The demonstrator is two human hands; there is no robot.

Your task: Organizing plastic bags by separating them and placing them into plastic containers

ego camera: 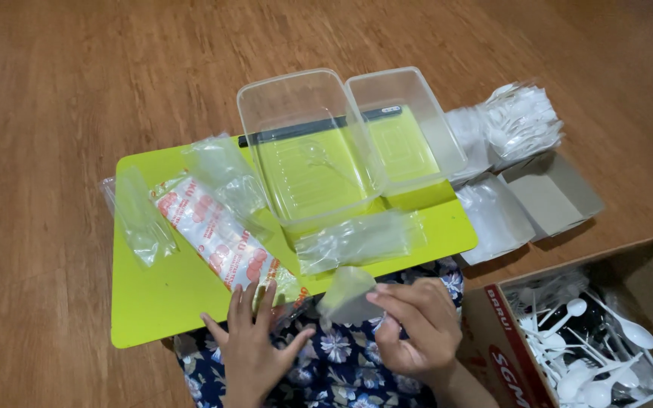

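My right hand (pixel 416 326) pinches a small clear plastic bag (pixel 348 293) between thumb and fingers, just off the near edge of a lime-green board (pixel 162 295). My left hand (pixel 253 341) lies flat with its fingers spread, the fingertips touching the end of a long pack of plastic bags with red print (pixel 217 236). A bundle of clear bags (pixel 357 240) lies on the board in front of both hands. Two clear rectangular tubs (pixel 307 147) (pixel 406 125) stand at the far side of the board; the left one holds a clear spoon.
Loose clear bags (pixel 139 215) lie on the board's left part. Right of the board are packed white spoons (pixel 521 121), flat plastic packs (pixel 493 215) and an open grey carton (pixel 557 193). A cardboard box of white spoons (pixel 595 344) stands at the lower right. Wooden floor all around.
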